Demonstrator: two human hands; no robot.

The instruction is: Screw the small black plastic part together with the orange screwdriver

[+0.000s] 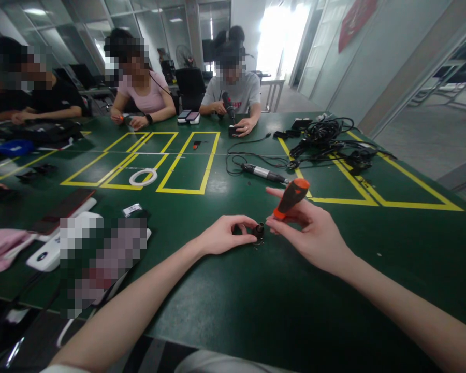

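Near the middle of the green table (217,290), my left hand (229,233) pinches a small dark round part (259,231) between thumb and fingers. The part rests on the tabletop, with a short stub on its top. Just right of it, my right hand (308,228) holds a screwdriver (291,198) with an orange and black handle, the handle end tilted up to the right. The screwdriver's tip is hidden by the fingers. A small gap separates the right fingertips from the dark part.
Beyond my hands lies a corded silver-and-black tool (264,172). Black cables (326,137) are heaped at the back right. A white ring (143,177) sits within yellow tape outlines. Phones and a white power bank (54,254) lie left. Several people sit around the table.
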